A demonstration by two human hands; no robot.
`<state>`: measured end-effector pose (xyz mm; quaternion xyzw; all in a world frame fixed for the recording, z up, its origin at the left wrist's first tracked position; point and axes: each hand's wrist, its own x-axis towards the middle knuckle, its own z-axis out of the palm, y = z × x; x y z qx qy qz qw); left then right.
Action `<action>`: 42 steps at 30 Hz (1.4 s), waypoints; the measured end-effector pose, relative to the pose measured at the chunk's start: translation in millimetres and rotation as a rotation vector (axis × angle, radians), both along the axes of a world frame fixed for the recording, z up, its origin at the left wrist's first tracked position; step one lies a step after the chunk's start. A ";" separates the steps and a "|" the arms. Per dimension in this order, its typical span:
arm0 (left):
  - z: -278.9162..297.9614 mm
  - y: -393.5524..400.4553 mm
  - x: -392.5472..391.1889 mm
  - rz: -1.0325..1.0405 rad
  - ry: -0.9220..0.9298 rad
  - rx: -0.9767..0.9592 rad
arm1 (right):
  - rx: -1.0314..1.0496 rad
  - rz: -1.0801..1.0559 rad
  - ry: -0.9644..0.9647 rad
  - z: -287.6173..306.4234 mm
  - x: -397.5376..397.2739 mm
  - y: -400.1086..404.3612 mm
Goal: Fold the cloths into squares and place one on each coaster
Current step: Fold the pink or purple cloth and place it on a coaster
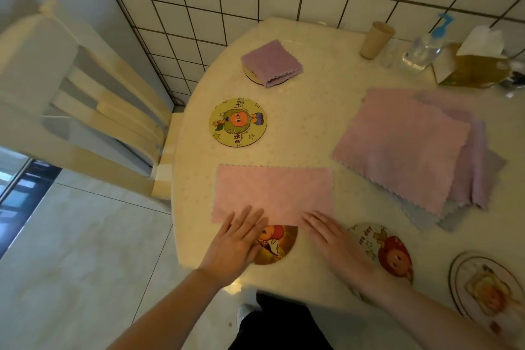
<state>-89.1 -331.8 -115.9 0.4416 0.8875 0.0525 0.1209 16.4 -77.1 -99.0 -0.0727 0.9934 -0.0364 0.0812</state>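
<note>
At the table's near edge, your left hand (237, 244) and right hand (335, 241) press flat, fingers spread and gripping nothing, on a pink cloth (272, 193) folded once into a rectangle; next, likely halve it square for the coaster (277, 247) beneath.

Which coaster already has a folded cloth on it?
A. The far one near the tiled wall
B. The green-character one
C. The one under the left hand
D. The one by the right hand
A: the folded purple cloth sits on the far coaster; the others carry no folded cloth.
</note>
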 end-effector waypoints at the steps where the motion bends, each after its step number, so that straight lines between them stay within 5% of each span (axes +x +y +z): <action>1: 0.4 -5.4 -2.0 0.003 0.003 -0.014 | 0.015 -0.005 -0.017 0.5 1.7 2.1; 12: 1.7 -61.4 2.9 0.193 -0.084 -0.052 | 0.075 0.049 -0.133 31.0 -19.8 -2.0; 24: 24.9 29.8 25.6 0.660 -0.002 -0.041 | 0.014 0.323 -0.186 33.5 -46.0 29.5; 28: 26.3 85.9 45.2 0.494 0.061 0.025 | -0.119 0.385 -0.106 46.1 -54.3 46.4; 32: 28.0 131.9 55.9 0.561 0.010 0.084 | -0.260 0.496 0.027 66.4 -48.5 59.4; 38: 30.2 142.0 77.4 0.519 -0.041 0.186 | -0.336 0.740 -0.081 76.4 -26.7 85.2; 42: 14.7 131.0 92.6 0.484 -0.088 0.180 | -0.293 0.720 -0.094 62.7 -57.4 93.8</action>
